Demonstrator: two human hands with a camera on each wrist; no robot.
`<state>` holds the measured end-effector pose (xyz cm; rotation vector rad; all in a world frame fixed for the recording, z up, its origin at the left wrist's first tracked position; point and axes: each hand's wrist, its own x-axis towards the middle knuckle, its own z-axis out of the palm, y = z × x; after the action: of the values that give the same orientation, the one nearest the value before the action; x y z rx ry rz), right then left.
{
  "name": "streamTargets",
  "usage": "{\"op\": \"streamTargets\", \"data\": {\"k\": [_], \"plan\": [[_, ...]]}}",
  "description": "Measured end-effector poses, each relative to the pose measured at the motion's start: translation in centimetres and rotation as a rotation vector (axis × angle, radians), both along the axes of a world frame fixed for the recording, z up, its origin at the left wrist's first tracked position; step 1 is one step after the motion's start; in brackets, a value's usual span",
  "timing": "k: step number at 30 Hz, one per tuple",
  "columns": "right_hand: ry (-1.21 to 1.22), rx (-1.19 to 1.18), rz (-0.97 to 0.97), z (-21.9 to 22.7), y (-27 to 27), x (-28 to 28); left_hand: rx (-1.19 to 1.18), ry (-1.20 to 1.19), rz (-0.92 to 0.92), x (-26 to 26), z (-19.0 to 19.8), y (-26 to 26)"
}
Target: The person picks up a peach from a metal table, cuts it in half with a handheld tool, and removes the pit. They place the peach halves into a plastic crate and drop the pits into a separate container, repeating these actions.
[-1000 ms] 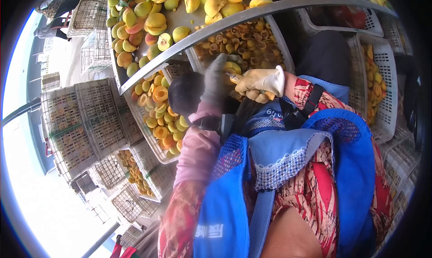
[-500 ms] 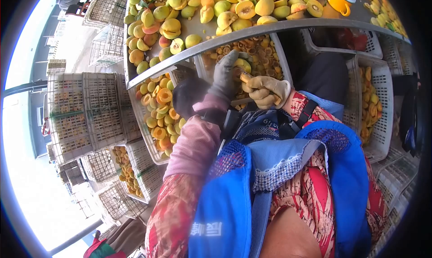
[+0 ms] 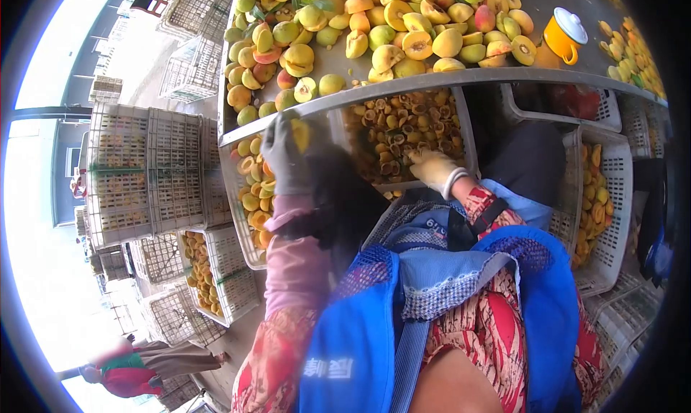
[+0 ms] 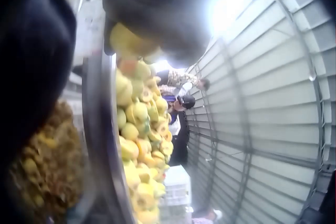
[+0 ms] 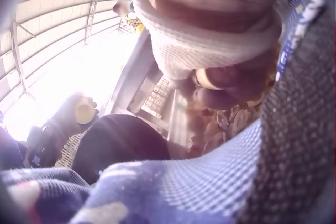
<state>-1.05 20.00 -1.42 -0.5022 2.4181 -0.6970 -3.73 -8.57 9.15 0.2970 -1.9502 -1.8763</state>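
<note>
My left hand (image 3: 286,157), in a grey glove, holds a yellow peach half (image 3: 300,134) just below the metal table edge, close over the crate of peach halves (image 3: 248,249). In the right wrist view the cut face of that half shows pale against the glove. My right hand (image 3: 436,171), in a cream glove, is over the crate of brown peach pits (image 3: 469,136). Its fingers curl round a tool with a tan wooden handle (image 5: 207,79); the tool's tip is hidden. Whole and cut peaches (image 3: 389,35) lie heaped on the metal table (image 3: 327,53).
An orange enamel mug (image 3: 563,35) with a white lid stands on the table. Another crate of halves (image 3: 612,218) is at my right. Stacked crates (image 3: 147,175) stand at the left, and a person in red and green (image 3: 126,373) is at the lower left.
My left hand has moved left from beside my right hand, carrying the peach half away from the pit crate. My right hand stays over the pits. The head view has shifted, showing more table.
</note>
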Motion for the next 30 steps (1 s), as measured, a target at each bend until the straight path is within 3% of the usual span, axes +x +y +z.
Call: {"op": "streamTargets", "data": {"k": [2, 4, 5, 6, 8, 10, 12, 13, 14, 15, 16, 17, 19, 20, 21, 23, 24, 25, 26, 27, 28, 29, 30], "plan": [[0.059, -0.038, -0.038, -2.8, -0.9, 0.5, -0.22, -0.152, 0.15, 0.3, 0.5, -6.5], [-0.215, 0.181, 0.049, -2.2, -1.8, 0.3, -1.12, -0.35, 0.388, 0.1, 0.8, -9.7], [-0.141, 0.103, 0.041, -1.4, -1.6, 0.9, -1.202, -0.344, 0.339, -0.5, 1.9, -9.5], [-0.208, 0.18, -0.051, -2.6, -2.1, 1.0, -1.189, -0.274, 0.273, -1.8, 2.4, -9.0], [-0.204, 0.25, 0.07, -4.4, -2.2, 1.1, -1.152, -0.155, 0.148, -5.1, 2.2, -7.0], [0.067, 0.108, 0.178, -2.5, -1.9, 1.3, -1.231, -0.086, 0.098, -9.7, 1.7, -4.6], [-0.028, 0.006, -0.067, -3.1, -1.8, 0.9, -1.429, 0.134, 0.047, -14.3, 1.3, -2.5], [0.092, -0.014, 0.009, -3.1, -1.6, 0.6, -1.408, 0.073, -0.025, -15.6, 1.4, -1.7], [0.221, -0.028, 0.08, -3.1, -1.3, 0.3, -1.447, -0.134, -0.142, -17.7, 0.1, -1.8], [0.102, 0.11, 0.234, -0.4, -1.2, -0.7, -1.555, -0.268, -0.151, -18.7, -0.2, -0.9], [0.068, 0.203, 0.322, 0.1, -1.3, -1.0, -1.55, -0.265, -0.046, -20.2, -2.2, -0.7], [0.092, 0.062, 0.104, -1.4, -1.5, -0.3, -1.51, -0.386, -0.059, -20.8, -1.6, -0.1], [-0.006, -0.043, -0.078, -1.9, -2.3, 0.2, -1.451, -0.421, -0.108, -20.8, -0.2, -0.7], [-0.167, -0.132, -0.225, 0.5, -3.1, 0.1, -1.417, -0.408, -0.117, -19.4, 1.6, 0.2], [-0.311, -0.219, -0.388, 2.9, -3.9, -0.1, -1.258, -0.349, -0.058, -17.7, 3.3, 0.6], [-0.457, -0.507, -0.455, 4.1, -4.5, -0.5, -0.944, -0.229, -0.003, -14.2, 5.4, 1.5], [-0.524, -0.652, -0.535, 5.1, -4.1, -0.2, -0.52, 0.058, 0.0, -13.5, 5.0, 1.9], [-0.536, -0.682, -0.54, 5.9, -3.9, -0.1, 0.052, -0.121, -0.173, -11.8, 4.0, 2.2], [-0.538, -0.713, -0.553, 7.3, -4.3, -0.3, 0.378, -0.131, -0.262, -10.1, 3.6, 2.1], [-0.199, -0.828, -0.445, 5.5, -4.6, -0.4, 0.694, -0.159, -0.307, -8.1, 2.9, 2.9], [-0.192, -0.842, -0.44, 6.4, -4.7, -0.3, 0.803, -0.231, -0.292, -5.1, 4.6, 4.2], [-0.185, -0.856, -0.435, 7.4, -4.7, -0.2, 0.859, -0.191, -0.29, -3.7, 3.1, 4.8], [-0.519, -0.823, -0.551, 11.1, -4.7, 0.3, 0.915, -0.151, -0.289, -2.4, 1.5, 5.5]]}}
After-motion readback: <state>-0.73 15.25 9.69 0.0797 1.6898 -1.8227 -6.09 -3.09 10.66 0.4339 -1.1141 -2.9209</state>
